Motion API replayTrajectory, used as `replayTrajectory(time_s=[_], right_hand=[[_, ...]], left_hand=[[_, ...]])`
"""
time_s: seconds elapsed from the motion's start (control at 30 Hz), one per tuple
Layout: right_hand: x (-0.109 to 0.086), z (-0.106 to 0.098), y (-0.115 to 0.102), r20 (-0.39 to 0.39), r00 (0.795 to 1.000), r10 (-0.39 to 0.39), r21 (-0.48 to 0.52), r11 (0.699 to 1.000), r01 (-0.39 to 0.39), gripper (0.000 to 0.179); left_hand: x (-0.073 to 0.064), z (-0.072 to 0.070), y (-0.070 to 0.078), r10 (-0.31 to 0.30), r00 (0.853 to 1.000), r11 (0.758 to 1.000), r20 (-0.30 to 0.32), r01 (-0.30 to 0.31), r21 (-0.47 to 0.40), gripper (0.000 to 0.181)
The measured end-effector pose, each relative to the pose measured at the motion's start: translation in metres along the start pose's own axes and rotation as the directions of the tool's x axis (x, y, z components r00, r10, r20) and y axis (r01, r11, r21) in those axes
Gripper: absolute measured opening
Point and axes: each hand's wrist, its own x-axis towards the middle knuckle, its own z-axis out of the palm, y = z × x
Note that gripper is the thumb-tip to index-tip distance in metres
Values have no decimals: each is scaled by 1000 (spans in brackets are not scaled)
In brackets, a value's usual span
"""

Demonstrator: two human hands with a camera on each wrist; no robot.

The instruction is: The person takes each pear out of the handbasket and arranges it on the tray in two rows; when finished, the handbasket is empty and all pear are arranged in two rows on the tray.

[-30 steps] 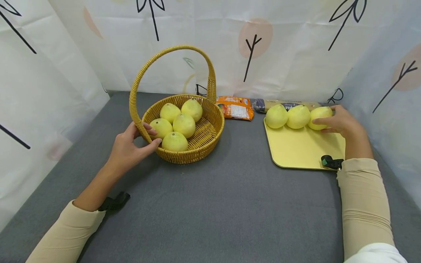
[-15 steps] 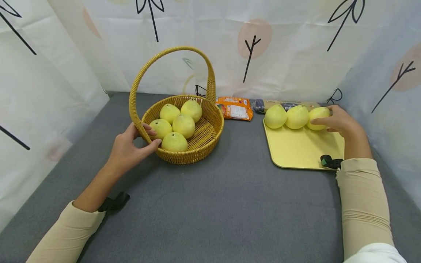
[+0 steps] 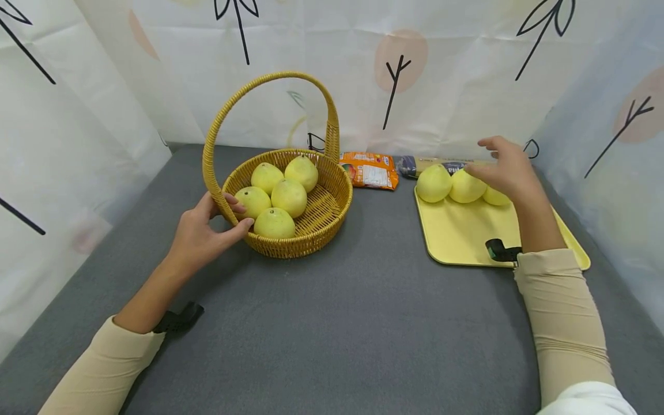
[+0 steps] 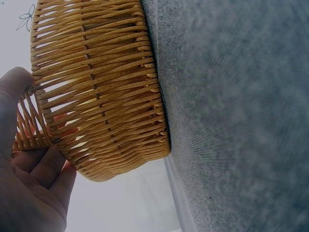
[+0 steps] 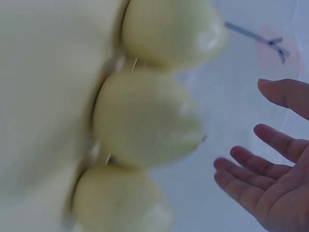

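My left hand grips the wicker basket at the foot of its tall handle, thumb on one side and fingers on the other. In the left wrist view the fingers wrap the handle's woven base beside the basket wall. Several pale yellow-green pomelos lie in the basket, mostly toward its left. At the right, my right hand hovers over a row of 3 pomelos along the back of a yellow tray. Its fingers are spread and hold nothing; it partly hides the rightmost pomelo.
Between basket and tray, an orange packet lies at the back of the grey table. Behind the pomelos is a long packet with a dark label. Patterned white curtains enclose the back and sides.
My right hand has come off the rightmost pomelo, rising and shifting left over the row. The pomelos stay in place. My left hand and the basket have not moved.
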Motion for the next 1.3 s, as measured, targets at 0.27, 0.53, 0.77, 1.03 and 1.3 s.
replayTrajectory(time_s=[0.27, 0.53, 0.77, 1.03, 1.3], right_hand=[[4, 48, -61, 103, 967, -233, 205, 956, 209, 54], [17, 101, -116, 120, 903, -412, 168, 905, 390, 44], [29, 137, -162, 178, 865, -469, 169, 881, 442, 47], [43, 170, -186, 215, 892, -397, 156, 916, 370, 52], [54, 202, -195, 271, 891, -365, 29, 928, 371, 65]], left_hand=[[-2, 0, -1, -17, 1000, 1000, 0, 17, -3, 42], [-4, 0, -2, -9, 1000, 1000, -11, 9, -10, 41], [-3, 0, -3, -9, 1000, 1000, -6, 9, -5, 41], [-1, 0, -2, 13, 1000, 1000, -8, -13, -9, 42], [0, 0, -2, 18, 1000, 1000, -7, -18, -15, 41]])
